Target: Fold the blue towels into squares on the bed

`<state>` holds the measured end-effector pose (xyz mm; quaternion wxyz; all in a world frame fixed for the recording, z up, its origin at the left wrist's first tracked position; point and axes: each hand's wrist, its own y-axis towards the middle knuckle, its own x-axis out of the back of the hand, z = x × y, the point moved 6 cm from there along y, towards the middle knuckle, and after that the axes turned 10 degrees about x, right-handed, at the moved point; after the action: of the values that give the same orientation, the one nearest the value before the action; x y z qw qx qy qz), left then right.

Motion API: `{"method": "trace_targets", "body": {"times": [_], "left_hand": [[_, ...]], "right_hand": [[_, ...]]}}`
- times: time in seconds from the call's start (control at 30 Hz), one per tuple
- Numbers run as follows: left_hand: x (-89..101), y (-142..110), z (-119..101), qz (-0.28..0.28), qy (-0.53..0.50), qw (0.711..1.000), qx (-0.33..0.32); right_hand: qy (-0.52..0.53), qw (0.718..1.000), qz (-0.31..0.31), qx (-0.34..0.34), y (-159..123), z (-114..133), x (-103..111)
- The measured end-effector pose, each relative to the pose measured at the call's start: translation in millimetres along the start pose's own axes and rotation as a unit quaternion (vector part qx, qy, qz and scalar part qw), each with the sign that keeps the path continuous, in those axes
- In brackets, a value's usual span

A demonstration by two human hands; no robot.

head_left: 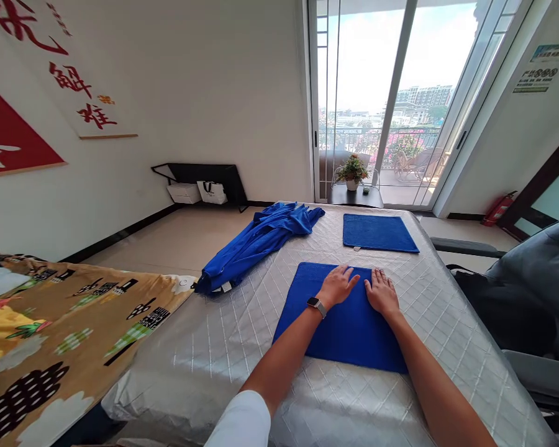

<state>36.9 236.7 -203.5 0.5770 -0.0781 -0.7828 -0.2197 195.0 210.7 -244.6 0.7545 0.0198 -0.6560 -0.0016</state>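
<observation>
A blue towel-like cloth [354, 335], roughly rectangular, lies spread flat on the silver quilted cover [242, 347]. My left hand [338, 287], with a watch on its wrist, rests on the far part of this cloth, fingers stretched out. Close to the far right edge, my right hand [382, 293] lies flat with fingers extended. Neither hand grips anything. Beyond them, a second blue cloth [379, 233] lies flat with a small white tag at its near edge. A crumpled blue garment or fabric [265, 239] is heaped along the far left.
A patterned tan blanket [97, 316] covers a surface at left. On the right stands a dark padded chair [535, 279]. A potted plant [353, 171] sits on a small dark table before the glass doors. A black rack [214, 186] with bags stands by the wall.
</observation>
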Motion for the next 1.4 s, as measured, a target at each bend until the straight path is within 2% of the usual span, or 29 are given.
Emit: {"method": "trace_targets", "body": {"times": [0.07, 0.1, 0.17, 0.23, 0.33, 0.5, 0.57, 0.63, 0.73, 0.97, 1.13, 1.2, 1.3, 1.4], "left_hand": [[-20.8, 2, -43, 0.018, -0.024, 0.998, -0.049], [-29.6, 3, -58, 0.025, -0.033, 0.998, -0.055], [-41.7, 5, -71, 0.036, -0.041, 0.998, -0.040], [-45.2, 6, -64, 0.038, -0.035, 0.999, -0.015], [-37.3, 3, -28, 0.040, -0.009, 0.999, 0.010], [-7.7, -8, 64, 0.035, 0.041, 0.993, 0.101], [3.3, -15, 94, 0.021, 0.063, 0.990, 0.128], [9.7, -21, 112, 0.008, 0.078, 0.987, 0.140], [10.6, -25, 122, 0.005, 0.084, 0.986, 0.147], [8.4, -22, 122, 0.020, 0.069, 0.984, 0.165], [16.4, -24, 134, 0.034, 0.069, 0.977, 0.201], [24.8, -25, 134, 0.022, 0.072, 0.975, 0.208], [41.2, -24, 107, -0.032, 0.081, 0.984, 0.155], [40.3, -30, 47, -0.042, 0.060, 0.997, 0.032]], "right_hand": [[-0.012, 1.000, 0.006, 0.016, -2, 0, 0], [-0.019, 0.999, 0.010, 0.023, -3, -1, 0], [-0.030, 0.999, 0.013, 0.032, -4, -1, 0], [-0.030, 0.999, 0.007, 0.024, -4, -1, 1], [-0.011, 1.000, -0.006, 0.005, -1, 1, 2], [0.014, 1.000, -0.011, -0.005, 2, 3, 2], [0.014, 1.000, -0.010, -0.008, 2, 2, 1], [0.012, 1.000, -0.010, -0.010, 2, 1, 1], [0.011, 1.000, -0.001, -0.010, 4, -1, 1], [0.011, 0.999, 0.032, -0.004, 5, -9, -1], [0.008, 1.000, 0.016, 0.001, 4, -10, -1], [0.009, 1.000, 0.009, 0.001, 4, -9, -1], [0.014, 1.000, 0.005, -0.003, 4, -8, -1], [0.015, 1.000, 0.000, -0.003, 3, -7, -1]]}}
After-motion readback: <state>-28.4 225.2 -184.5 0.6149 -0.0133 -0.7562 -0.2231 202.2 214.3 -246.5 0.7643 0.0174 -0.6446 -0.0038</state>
